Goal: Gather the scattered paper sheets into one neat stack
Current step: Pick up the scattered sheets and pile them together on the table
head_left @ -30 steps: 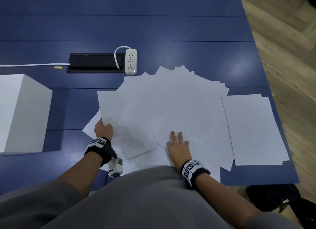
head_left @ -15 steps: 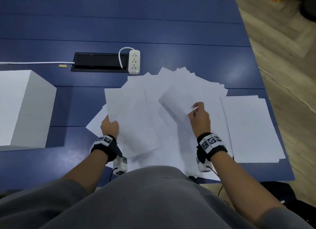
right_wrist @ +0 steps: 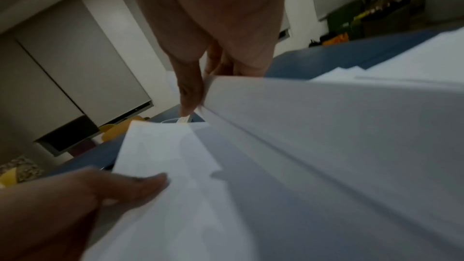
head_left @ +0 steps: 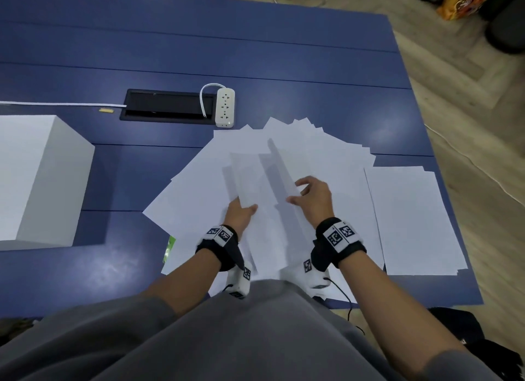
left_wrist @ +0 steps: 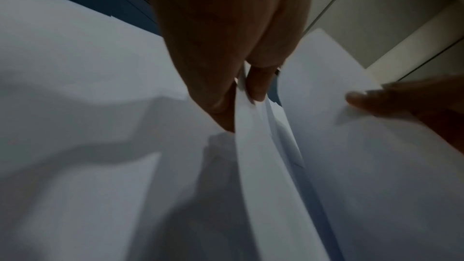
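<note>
White paper sheets (head_left: 326, 159) lie fanned out over the middle of the blue table (head_left: 255, 53). My left hand (head_left: 241, 211) pinches a few lifted sheets (head_left: 250, 179) by their near edge; the left wrist view shows thumb and fingers (left_wrist: 258, 86) clamped on that paper edge. My right hand (head_left: 311, 196) holds one raised sheet (head_left: 279, 173) tilted on edge right beside the left hand's bundle, thumb (right_wrist: 191, 94) on one side. A tidier pile of sheets (head_left: 412, 218) lies flat at the right.
A large white box (head_left: 37, 179) stands on the left. A white power strip (head_left: 225, 106) and a black cable hatch (head_left: 167, 106) sit behind the fan. The table's right edge runs close to the tidy pile. Dark bags lie on the wooden floor.
My right hand went from pressing flat on the papers to lifting a sheet and carrying it left toward the left hand. The left hand rose and shifted right with its sheets.
</note>
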Tool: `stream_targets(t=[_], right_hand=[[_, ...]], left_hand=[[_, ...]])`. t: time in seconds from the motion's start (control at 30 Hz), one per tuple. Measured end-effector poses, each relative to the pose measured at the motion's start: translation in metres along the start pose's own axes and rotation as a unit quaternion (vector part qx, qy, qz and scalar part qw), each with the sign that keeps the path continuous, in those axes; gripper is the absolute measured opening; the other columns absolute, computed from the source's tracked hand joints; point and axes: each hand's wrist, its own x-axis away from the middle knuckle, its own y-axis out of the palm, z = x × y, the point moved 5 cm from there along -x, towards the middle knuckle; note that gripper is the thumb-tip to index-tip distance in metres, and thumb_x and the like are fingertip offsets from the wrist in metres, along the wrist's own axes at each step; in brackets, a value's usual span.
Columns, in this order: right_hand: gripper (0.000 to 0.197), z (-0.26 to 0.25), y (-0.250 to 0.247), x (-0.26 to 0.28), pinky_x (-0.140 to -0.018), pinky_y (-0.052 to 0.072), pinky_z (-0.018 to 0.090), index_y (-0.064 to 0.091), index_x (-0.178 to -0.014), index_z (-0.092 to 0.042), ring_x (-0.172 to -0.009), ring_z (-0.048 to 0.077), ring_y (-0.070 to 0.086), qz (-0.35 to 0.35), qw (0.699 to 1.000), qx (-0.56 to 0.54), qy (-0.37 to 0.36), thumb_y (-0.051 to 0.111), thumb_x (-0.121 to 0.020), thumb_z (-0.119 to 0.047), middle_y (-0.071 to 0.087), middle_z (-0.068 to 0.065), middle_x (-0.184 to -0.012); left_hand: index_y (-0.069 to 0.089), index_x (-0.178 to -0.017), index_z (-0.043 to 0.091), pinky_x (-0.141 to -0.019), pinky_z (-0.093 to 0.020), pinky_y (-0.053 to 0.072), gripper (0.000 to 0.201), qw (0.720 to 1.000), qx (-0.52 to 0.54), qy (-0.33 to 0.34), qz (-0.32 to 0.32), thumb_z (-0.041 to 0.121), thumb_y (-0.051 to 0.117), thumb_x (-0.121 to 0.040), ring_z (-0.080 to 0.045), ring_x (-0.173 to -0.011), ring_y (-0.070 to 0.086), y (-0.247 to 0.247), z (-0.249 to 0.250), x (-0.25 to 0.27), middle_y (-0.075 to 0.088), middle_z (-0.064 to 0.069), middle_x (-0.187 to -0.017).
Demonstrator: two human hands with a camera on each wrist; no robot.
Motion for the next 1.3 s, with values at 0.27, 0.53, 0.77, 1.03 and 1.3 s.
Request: stream_targets(t=[0.27,0.53,0.77,1.03,1.3], right_hand=[[0.024,0.025,0.052,0.007,-0.055,0.03,0.019,0.05,-0.074,-0.014,-0.055,0.01,0.033,-0.088,0.993,-0.05,0.053,0.073,-0.082,-0.014,0.034,-0.004,-0.062],[0.012,0.032,0.049,0.006,-0.064,0.038,0.026,0.045,-0.099,-0.007,-0.075,0.021,0.048,-0.092,0.993,0.065,0.026,0.039,-0.094,0.002,0.049,0.006,-0.086],[0.014,0.041,0.03,-0.009,-0.056,0.031,0.026,0.049,-0.089,0.001,-0.063,0.02,0.035,-0.039,0.995,0.088,-0.007,0.035,-0.093,0.003,0.042,0.007,-0.07],[0.029,0.051,0.041,-0.01,-0.073,0.041,0.025,0.046,-0.124,-0.009,-0.084,0.019,0.053,-0.132,0.989,0.048,0.036,0.035,-0.097,-0.008,0.06,0.011,-0.109],[0.027,0.038,0.01,-0.017,-0.064,0.045,0.03,0.045,-0.122,-0.006,-0.068,0.026,0.055,-0.016,0.997,0.07,-0.015,0.035,-0.097,-0.004,0.058,0.013,-0.081]], left_hand=[[0.039,-0.142,0.018,-0.105,-0.047,0.038,0.07,0.984,0.09,-0.14,-0.071,0.059,0.053,-0.087,-0.025,-0.129,0.047,0.018,-0.037,-0.003,0.049,-0.002,-0.141],[0.054,-0.128,0.015,-0.103,-0.042,0.045,0.052,0.999,-0.036,-0.027,0.011,0.021,0.074,-0.08,-0.022,-0.114,0.058,0.012,-0.04,-0.012,0.063,-0.001,-0.123],[0.052,-0.128,0.008,-0.09,-0.023,0.043,0.044,0.987,-0.146,0.039,0.045,0.007,0.064,-0.085,-0.025,-0.115,0.057,0.02,-0.029,-0.013,0.06,-0.009,-0.124],[0.041,-0.126,0.007,-0.083,-0.024,0.047,0.079,0.989,-0.134,0.024,0.063,0.016,0.088,-0.063,-0.017,-0.098,0.056,0.04,-0.026,-0.011,0.056,-0.001,-0.11],[0.045,-0.117,0.004,-0.072,-0.028,0.051,0.064,0.984,-0.152,-0.016,0.096,0.001,0.081,-0.064,-0.022,-0.081,0.058,0.039,-0.026,-0.018,0.057,-0.005,-0.094]])
